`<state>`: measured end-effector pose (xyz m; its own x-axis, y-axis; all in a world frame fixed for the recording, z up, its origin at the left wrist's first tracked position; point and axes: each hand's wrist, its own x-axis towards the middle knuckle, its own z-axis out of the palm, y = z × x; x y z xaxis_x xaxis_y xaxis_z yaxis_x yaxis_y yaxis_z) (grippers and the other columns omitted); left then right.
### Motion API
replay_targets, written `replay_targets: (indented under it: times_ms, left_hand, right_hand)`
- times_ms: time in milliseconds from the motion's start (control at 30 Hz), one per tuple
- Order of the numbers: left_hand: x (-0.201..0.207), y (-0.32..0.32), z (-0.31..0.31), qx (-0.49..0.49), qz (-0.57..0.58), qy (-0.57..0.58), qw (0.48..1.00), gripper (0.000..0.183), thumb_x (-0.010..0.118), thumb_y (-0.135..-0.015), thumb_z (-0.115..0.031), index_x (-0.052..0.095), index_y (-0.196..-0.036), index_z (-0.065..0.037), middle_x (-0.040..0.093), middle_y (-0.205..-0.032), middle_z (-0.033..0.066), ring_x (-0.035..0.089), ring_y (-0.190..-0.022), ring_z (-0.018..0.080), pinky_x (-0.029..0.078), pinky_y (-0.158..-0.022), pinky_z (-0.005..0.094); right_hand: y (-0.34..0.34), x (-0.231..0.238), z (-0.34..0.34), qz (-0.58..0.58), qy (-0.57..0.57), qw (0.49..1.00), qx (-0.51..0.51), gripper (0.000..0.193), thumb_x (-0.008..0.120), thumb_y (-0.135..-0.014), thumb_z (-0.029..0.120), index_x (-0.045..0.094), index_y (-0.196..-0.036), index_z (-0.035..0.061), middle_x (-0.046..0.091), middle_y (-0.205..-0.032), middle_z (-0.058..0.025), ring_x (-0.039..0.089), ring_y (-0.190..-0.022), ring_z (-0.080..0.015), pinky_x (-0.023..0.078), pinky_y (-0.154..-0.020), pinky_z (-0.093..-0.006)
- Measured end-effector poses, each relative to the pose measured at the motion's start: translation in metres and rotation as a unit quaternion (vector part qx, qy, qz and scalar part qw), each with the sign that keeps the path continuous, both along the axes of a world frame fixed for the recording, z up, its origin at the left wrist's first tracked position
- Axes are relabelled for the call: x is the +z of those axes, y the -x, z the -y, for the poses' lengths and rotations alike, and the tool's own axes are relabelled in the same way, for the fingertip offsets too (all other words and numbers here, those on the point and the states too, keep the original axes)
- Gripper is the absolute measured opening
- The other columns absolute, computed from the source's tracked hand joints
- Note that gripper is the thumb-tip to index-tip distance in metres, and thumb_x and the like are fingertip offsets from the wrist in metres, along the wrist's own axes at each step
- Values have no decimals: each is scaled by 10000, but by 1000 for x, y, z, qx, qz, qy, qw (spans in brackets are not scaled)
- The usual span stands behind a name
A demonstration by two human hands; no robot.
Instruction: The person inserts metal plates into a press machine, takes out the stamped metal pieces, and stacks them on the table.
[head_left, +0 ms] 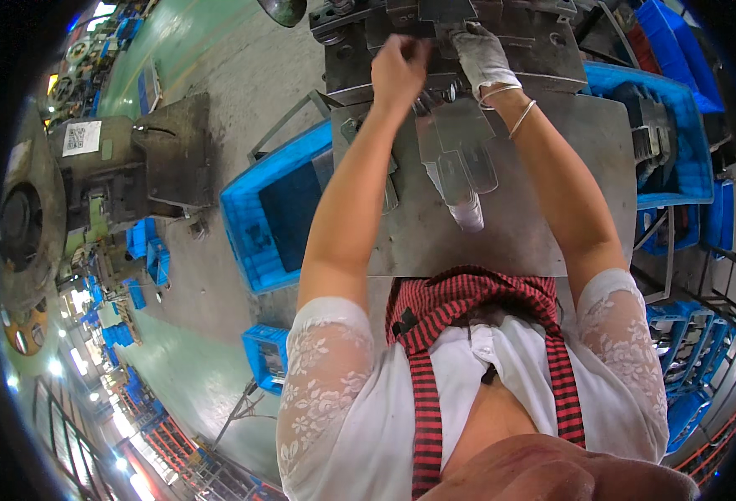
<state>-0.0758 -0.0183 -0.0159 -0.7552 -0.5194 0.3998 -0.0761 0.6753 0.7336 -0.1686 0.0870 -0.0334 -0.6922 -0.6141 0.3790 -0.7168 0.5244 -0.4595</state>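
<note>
My bare left hand [401, 77] is at the front of a dark steel die block [360, 63], its fingers curled together and slightly blurred. What they hold, if anything, is hidden. Beside it, my right hand [481, 58] wears a white glove. Its fingers are pressed together at the edge of a flat grey metal plate [446, 10] lying on the die; whether they grip it is hidden. Between my forearms, several flat metal blanks [454, 138] with rounded ends overlap on the steel table [543, 209]. A white-wrapped piece [466, 213] sticks out beneath them.
A blue crate [239, 204] stands left of the table, near more metal pieces [389, 188] at its edge. On the right, another blue crate [693, 142] holds stacked metal parts. A large machine [101, 171] stands farther left, across the floor.
</note>
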Motion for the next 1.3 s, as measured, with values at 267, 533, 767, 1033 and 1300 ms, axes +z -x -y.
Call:
replay_targets:
  times_ms: [267,533,767,1033,1300]
  left_hand:
    - [-15,-74,-33,-113,105,205,967,493,616,-717,-271,457,-1151,-98,405,-1201,173,338,-1152,318,347,-897,364]
    - [-31,-70,-13,-165,51,-104,980,594,665,-652,-156,412,-1169,-10,354,-1244,182,354,-1151,316,327,-926,331]
    - [-44,-81,-22,-167,-76,-323,929,643,572,-732,-94,243,-1269,36,290,-1304,165,304,-1196,232,246,-967,280]
    - [-63,-92,-59,1,37,-305,952,640,524,-821,-148,136,-1306,7,427,-1107,143,427,-999,188,338,-878,280]
    - [-31,-145,-7,223,290,3,931,693,653,-679,-358,342,-1165,26,411,-1169,220,408,-1082,330,352,-880,393]
  right_hand:
    - [-1,5,1,-144,-89,985,18,259,421,-734,66,557,-949,21,572,-956,-119,529,-921,-273,417,-822,-322]
    - [0,5,-10,-4,58,998,31,239,468,-777,135,541,-960,-2,577,-926,-169,541,-890,-311,421,-778,-350]
    - [-42,-35,-80,225,268,920,176,401,514,-799,239,450,-1131,24,607,-785,-100,571,-735,-252,435,-701,-336]
    - [-180,44,-117,107,-324,940,26,529,499,-772,355,392,-1135,-15,571,-586,-110,568,-533,-290,436,-445,-394]
    - [-142,9,-162,101,-113,984,95,322,552,-756,205,535,-1022,25,594,-661,-97,585,-595,-250,462,-526,-323]
